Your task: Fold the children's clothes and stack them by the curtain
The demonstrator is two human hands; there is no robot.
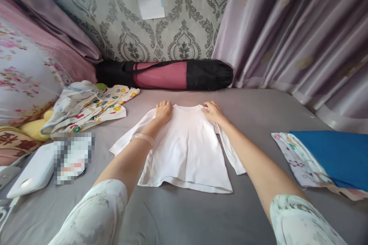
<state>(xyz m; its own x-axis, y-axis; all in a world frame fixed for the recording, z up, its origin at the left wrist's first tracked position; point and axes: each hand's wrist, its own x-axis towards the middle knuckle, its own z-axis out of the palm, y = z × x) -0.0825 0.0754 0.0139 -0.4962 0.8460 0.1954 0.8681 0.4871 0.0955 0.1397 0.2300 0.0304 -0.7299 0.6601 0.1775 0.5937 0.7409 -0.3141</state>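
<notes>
A small white long-sleeved shirt (184, 149) lies spread on a grey bed sheet (172, 218), its collar pointing away from me. At the shoulder on the left, my left hand (163, 111) has its fingers bent and closed on the fabric. My right hand (212, 111) pinches the opposite shoulder beside the collar. One sleeve slants out to the left, partly under my left forearm. The other hangs down along the shirt's right side, next to my right forearm. The hem is slightly wavy.
Folded clothes, with a blue piece (333, 157) on top, lie at right. A patterned garment (97, 109) is crumpled at left, near a white device (33, 170) and a blurred-out item (73, 159). A black and pink rolled bag (161, 75) lies along the wall.
</notes>
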